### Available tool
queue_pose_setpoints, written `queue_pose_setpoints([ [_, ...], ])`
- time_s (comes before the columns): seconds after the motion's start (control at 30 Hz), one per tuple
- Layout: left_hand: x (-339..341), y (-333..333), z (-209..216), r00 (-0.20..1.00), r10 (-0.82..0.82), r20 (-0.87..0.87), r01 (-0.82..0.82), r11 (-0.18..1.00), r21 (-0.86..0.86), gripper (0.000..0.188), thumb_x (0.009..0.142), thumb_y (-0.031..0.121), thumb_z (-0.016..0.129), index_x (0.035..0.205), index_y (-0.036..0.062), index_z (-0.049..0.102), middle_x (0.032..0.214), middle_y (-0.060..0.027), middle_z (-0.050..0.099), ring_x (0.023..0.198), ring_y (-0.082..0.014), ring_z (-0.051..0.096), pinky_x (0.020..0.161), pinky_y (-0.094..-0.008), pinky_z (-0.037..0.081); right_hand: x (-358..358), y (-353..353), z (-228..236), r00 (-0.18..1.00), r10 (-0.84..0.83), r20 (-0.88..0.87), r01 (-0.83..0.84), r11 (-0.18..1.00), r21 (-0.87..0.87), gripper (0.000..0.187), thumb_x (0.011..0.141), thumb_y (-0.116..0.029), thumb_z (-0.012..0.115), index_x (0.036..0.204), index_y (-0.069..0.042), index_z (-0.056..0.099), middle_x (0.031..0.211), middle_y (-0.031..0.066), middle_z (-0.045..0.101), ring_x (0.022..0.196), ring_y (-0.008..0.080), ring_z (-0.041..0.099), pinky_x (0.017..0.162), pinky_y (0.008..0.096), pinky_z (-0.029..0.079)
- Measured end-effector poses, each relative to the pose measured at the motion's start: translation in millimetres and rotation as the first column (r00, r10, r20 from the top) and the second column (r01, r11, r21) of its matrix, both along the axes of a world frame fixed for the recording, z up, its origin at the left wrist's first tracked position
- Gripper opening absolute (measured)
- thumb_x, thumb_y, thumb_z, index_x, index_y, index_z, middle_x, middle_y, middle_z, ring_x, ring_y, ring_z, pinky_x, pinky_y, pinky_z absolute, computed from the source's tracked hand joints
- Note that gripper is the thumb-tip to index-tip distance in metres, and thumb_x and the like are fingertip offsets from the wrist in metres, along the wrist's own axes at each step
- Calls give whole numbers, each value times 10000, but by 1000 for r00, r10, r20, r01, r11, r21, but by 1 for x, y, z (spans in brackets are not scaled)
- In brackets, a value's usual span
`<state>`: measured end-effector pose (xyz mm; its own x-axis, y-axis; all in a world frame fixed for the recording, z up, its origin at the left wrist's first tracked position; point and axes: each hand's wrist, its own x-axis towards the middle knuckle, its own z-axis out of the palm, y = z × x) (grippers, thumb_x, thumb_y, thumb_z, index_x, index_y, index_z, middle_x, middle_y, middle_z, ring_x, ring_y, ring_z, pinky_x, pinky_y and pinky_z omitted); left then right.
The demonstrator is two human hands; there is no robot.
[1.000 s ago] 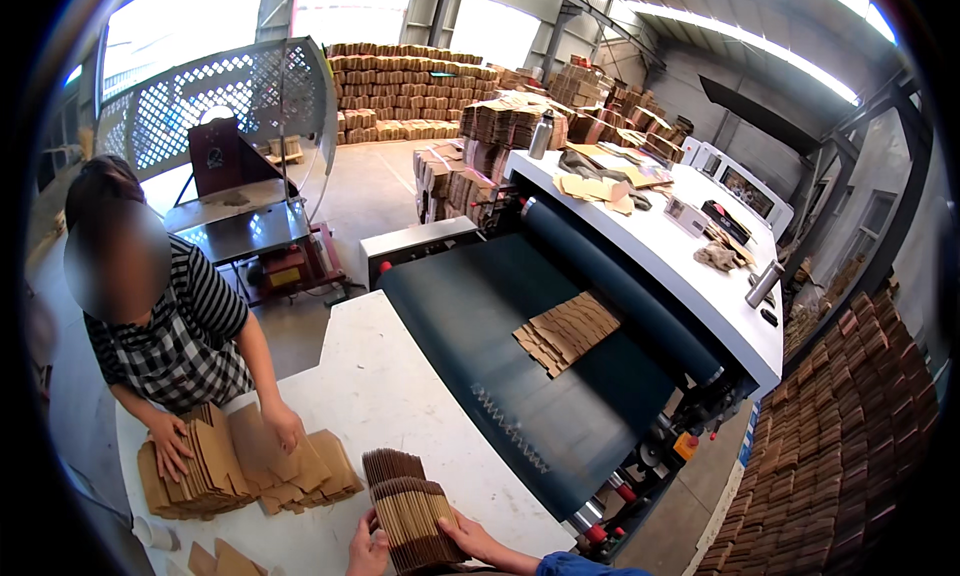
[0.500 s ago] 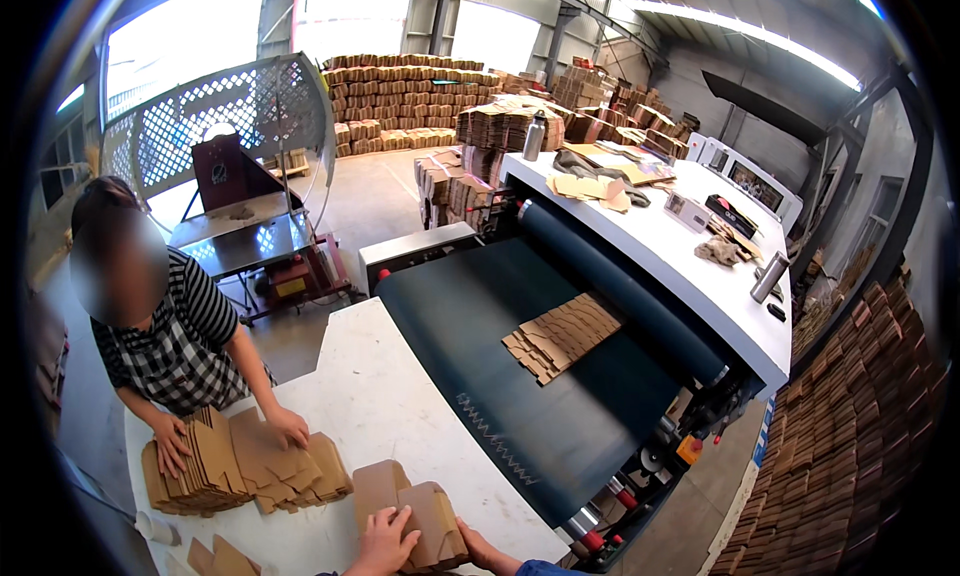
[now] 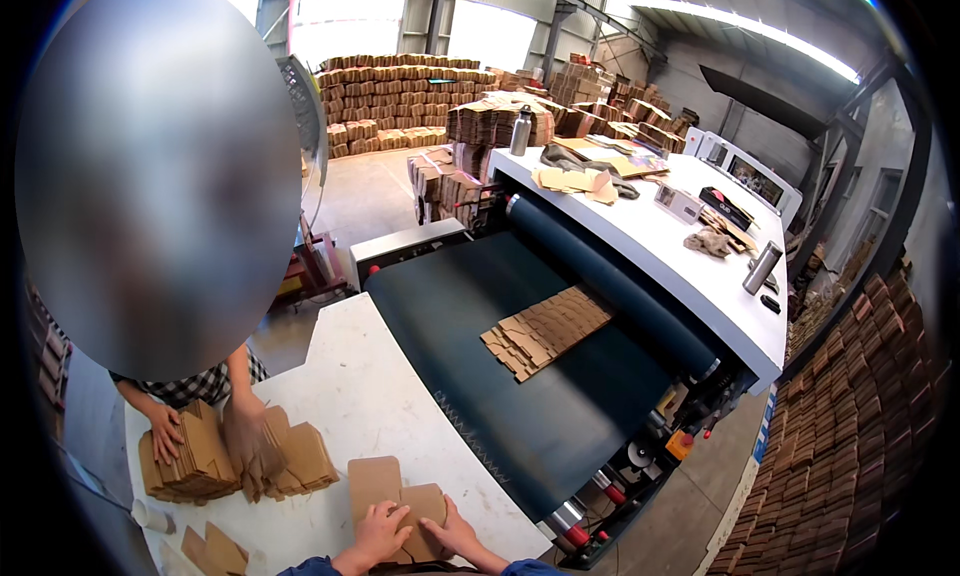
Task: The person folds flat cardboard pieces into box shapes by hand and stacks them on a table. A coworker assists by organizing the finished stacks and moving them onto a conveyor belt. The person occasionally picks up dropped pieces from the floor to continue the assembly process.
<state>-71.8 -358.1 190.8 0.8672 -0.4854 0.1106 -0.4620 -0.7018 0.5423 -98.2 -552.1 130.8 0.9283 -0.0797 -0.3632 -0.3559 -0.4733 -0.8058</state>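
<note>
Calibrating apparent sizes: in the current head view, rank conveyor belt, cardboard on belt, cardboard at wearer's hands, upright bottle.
1. Conveyor belt
2. Belt cardboard and handled cardboard: unsure; the latter is nearer the camera and partly covered
3. Upright bottle

It's a factory – conveyor belt, cardboard stacks.

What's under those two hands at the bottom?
Brown cardboard, with the left hand and the right hand partly over it. They cover some of its top, and that top hides what's beneath, so the number of pieces can't be told.
</note>
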Motion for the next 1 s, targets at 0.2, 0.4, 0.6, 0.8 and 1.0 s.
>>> queue_pose_setpoints([
  [0.2, 62, -56, 30, 982, -167, -92, 152, 976, -157, 370, 897, 281, 618, 1146, 6, 627, 1067, -190, 644, 1024, -350, 596, 908, -406, 478, 2, -6, 12, 999, 17, -32, -17, 1000, 18, 943, 830, -584, 629, 1467, -7, 241, 1295, 295, 535, 1165, 403, 567, 963, 418, 460],
  [0.4, 121, -172, 65, 943, -325, -70, 245, 821, -516, 344, 916, 294, 597, 1156, 51, 625, 1104, -154, 651, 1004, -339, 620, 840, -403, 509, 15, 3, 33, 996, 7, -88, -4, 1000, 24, 822, 845, -476, 629, 1447, -30, 291, 1233, 270, 575, 1117, 401, 583, 937, 400, 464],
  [0.6, 156, -229, -9, 890, -394, -229, 203, 793, -574, 361, 932, 309, 575, 1161, 30, 597, 1016, -176, 659, 944, -341, 639, 802, -418, 507, -12, 10, -17, 996, 43, -79, -42, 999, 5, 428, 853, -316, 624, 1133, 8, 615, 1067, 230, 668, 1028, 406, 626, 839, 413, 491],
  [0.8, 188, -210, -57, 853, -275, -444, -109, 738, -666, 315, 918, 255, 600, 1124, 17, 606, 903, -138, 684, 841, -314, 664, 736, -392, 517, -18, 23, -32, 997, -77, -31, 79, 994, 71, 588, 827, -381, 654, 1261, 0, 546, 1296, 247, 551, 1209, 410, 523, 996, 413, 419],
  [1.0, 198, -210, -62, 838, -236, -492, -181, 730, -659, 331, 916, 259, 601, 1142, 17, 585, 974, -142, 665, 889, -319, 646, 768, -402, 516, -11, 15, -31, 994, -65, -83, 77, 985, 153, 563, 845, -368, 653, 1253, 7, 552, 1264, 222, 580, 1180, 374, 551, 984, 406, 426],
])
